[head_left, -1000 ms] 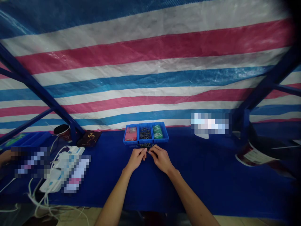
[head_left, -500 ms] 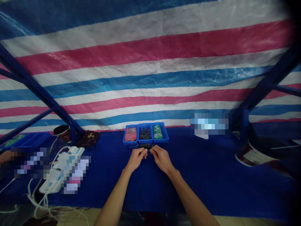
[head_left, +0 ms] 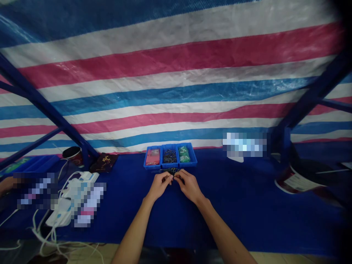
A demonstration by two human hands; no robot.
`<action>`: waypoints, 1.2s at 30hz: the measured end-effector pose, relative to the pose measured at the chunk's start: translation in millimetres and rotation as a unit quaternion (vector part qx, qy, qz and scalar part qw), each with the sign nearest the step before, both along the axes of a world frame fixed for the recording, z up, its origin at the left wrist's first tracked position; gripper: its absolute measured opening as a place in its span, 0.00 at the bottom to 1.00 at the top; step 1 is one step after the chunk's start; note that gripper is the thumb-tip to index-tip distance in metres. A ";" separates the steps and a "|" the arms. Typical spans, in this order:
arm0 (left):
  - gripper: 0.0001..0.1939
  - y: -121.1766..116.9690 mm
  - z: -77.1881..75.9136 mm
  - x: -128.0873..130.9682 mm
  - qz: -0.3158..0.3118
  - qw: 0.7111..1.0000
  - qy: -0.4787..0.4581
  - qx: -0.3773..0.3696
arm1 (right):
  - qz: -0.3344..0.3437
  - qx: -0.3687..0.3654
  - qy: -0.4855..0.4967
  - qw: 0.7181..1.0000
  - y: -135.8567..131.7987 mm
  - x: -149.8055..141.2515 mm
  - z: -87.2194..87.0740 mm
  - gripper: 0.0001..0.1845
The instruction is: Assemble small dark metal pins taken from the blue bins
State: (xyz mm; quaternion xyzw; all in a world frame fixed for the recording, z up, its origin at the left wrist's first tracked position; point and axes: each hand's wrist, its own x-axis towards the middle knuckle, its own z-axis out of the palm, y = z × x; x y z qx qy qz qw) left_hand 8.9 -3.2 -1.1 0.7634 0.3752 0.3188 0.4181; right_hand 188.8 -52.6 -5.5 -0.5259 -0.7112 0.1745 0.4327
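My left hand (head_left: 161, 182) and my right hand (head_left: 187, 181) meet fingertip to fingertip over the blue tabletop, both closed in a pinch. Whatever sits between the fingers is too small to name. Just beyond the fingertips lies a small pile of dark, thin, screw-like pieces (head_left: 171, 170), partly hidden by my hands. Behind it stand three joined blue bins: the left one holds a pink packet (head_left: 153, 157), the middle one more dark screw-like pieces (head_left: 169, 156), and the right one a green packet with pale pieces (head_left: 184, 154).
White power strips (head_left: 70, 198) with tangled cables lie to the left, near a dark wrapper (head_left: 104, 162) and a dark cup (head_left: 73, 156). Another person's hand (head_left: 9, 184) shows at the far left. A large dark round container (head_left: 302, 179) stands right. Striped sheeting hangs behind.
My fingertips have shifted slightly, the right fingers curling a little more beside the left ones. The bins and the pile look the same.
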 end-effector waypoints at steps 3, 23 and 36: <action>0.22 0.0 0.5 0.3 0.000 1.000 -0.001 0.005 | -0.005 0.001 -0.003 1.000 0.2 -0.1 -0.2 0.07; 0.19 -0.9 2.8 -0.2 -0.005 1.000 -0.001 0.014 | -0.004 -0.003 -0.019 1.000 -1.0 -0.2 1.6 0.10; 0.18 -0.4 3.7 1.1 -0.008 1.000 0.005 0.016 | -0.047 -0.003 -0.050 0.998 0.7 1.1 -1.8 0.17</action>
